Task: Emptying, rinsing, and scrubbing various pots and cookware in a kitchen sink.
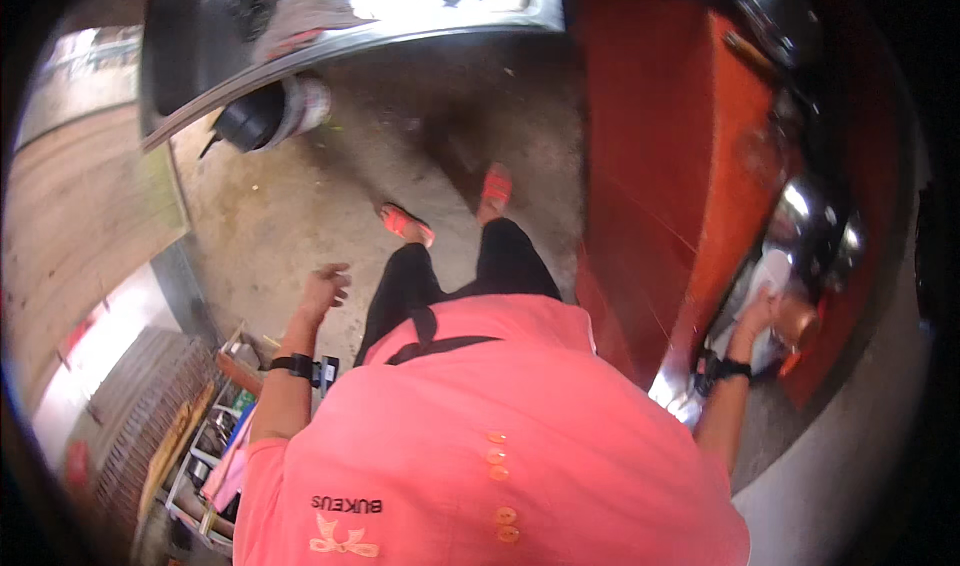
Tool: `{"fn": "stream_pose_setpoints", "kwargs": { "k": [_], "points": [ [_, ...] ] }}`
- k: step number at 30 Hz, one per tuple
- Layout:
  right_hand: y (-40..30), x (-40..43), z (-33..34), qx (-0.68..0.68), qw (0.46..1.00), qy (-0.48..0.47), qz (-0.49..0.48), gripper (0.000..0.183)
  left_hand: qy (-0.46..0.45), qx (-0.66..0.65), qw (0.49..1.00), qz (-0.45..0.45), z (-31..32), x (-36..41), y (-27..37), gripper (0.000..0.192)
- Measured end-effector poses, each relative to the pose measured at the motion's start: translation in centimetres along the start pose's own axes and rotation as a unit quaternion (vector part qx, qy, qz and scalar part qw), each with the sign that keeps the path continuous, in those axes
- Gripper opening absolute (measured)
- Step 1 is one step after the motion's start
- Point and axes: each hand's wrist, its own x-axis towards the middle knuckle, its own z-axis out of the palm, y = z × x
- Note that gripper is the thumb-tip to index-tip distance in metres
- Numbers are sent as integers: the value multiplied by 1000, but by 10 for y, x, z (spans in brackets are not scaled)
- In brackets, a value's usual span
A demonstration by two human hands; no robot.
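My left hand (pixel 328 290) hangs in the air over the concrete floor, beside my left leg. Its fingers are apart and slightly curled, with nothing in them. On the other side, my right hand (pixel 754 312) reaches over the red counter. Its fingers are at a pale, flat-looking object (pixel 771 270), blurred too much to name. Whether they grip it or only touch it cannot be told. Right beside this hand is a brownish, copper-coloured round thing (pixel 796 321). Just beyond stands a shiny metal pot or bowl (pixel 799 210).
A steel sink (pixel 525 11) with a cloth (pixel 311 15) on it runs along the front. Beneath it sits a black-and-white bucket-like container (pixel 259 116). A dark pan (pixel 780 26) lies on the red counter (pixel 739 153). A rack of utensils (pixel 202 461) stands at left behind me.
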Motion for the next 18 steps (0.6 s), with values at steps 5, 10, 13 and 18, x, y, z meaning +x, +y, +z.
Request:
{"fn": "stream_pose_setpoints", "kwargs": {
  "k": [5,10,13,18],
  "points": [
    [-298,-65,-5,372,822,-416,116,16,2,-28,999,-39,-17,14,-52,38],
    [-454,-219,11,222,636,-736,65,41,3,-103,995,10,-64,42,-75,39],
    [-479,-285,22,222,542,-808,65,47,28,-68,995,65,-116,51,-88,39],
    [-553,-349,42,19,532,-844,68,35,79,61,985,139,-223,82,-124,42]
  ]
}}
